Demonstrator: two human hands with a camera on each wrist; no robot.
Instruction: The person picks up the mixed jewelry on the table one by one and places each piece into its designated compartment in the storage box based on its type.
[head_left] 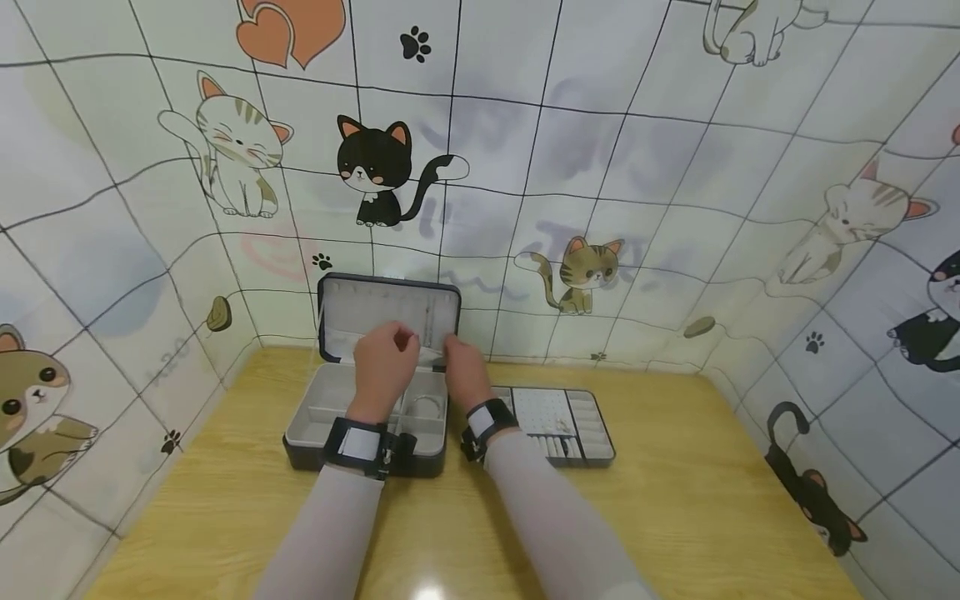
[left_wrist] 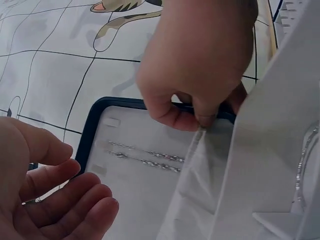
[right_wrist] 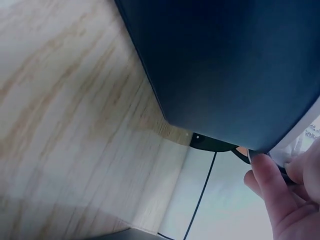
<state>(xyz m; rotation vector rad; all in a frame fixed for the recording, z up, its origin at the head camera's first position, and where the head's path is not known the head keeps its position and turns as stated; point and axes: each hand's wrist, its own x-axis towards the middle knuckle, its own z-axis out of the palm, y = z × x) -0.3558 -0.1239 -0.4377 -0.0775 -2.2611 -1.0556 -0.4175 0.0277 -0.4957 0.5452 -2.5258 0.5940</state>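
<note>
While the right grip point(head_left: 467, 375) pinches a white flap point(left_wrist: 195, 185) by the lid point(head_left: 360, 312) | left grip point(head_left: 384, 371) loose, half-curled

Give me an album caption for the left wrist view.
Left hand loosely curled near an open lid, right hand gripping its edge, silvery chain strands against the pale lining.

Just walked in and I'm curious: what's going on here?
A person is working at a dark blue, rectangular jewelry box, open on a yellowish wooden table. Their right hand grips the edge of its raised, pale-lined lid, at the top of a soft white pocket. The left hand hovers before it, holding nothing visible. Silvery chain strands run inside the lid, a round silvery band lies in the box, and a dark-rimmed white tray sits to the right.
</note>
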